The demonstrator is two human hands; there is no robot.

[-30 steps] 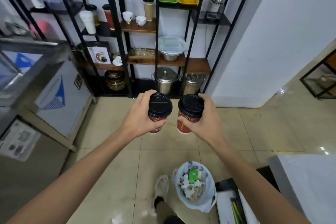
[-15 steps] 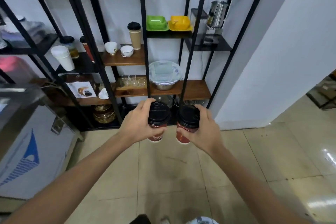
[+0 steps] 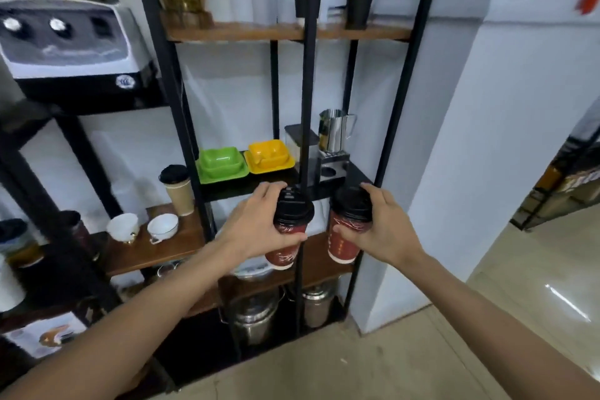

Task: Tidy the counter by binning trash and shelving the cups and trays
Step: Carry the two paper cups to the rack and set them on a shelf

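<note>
I hold two red paper cups with black lids, one in each hand, upright in front of a black metal shelf unit (image 3: 305, 81). My left hand (image 3: 256, 227) grips the left red cup (image 3: 287, 243). My right hand (image 3: 383, 230) grips the right red cup (image 3: 345, 237). Both cups hover just below the black shelf (image 3: 253, 187) that carries a green tray (image 3: 222, 164) and a yellow tray (image 3: 269, 156). A brown paper cup (image 3: 177, 190) with a black lid stands on the wooden shelf (image 3: 152, 252) to the left.
Two white teacups (image 3: 143, 227) sit on the wooden shelf. A steel jug (image 3: 336, 133) stands at the back right of the black shelf. Steel pots (image 3: 256, 315) fill the bottom level. A machine (image 3: 71, 49) sits upper left. A white wall (image 3: 487, 140) is to the right.
I have come closer to the shelf unit and the view has tilted up; the bin and floor have dropped out of sight. Both cups have risen towards the tray shelf.
</note>
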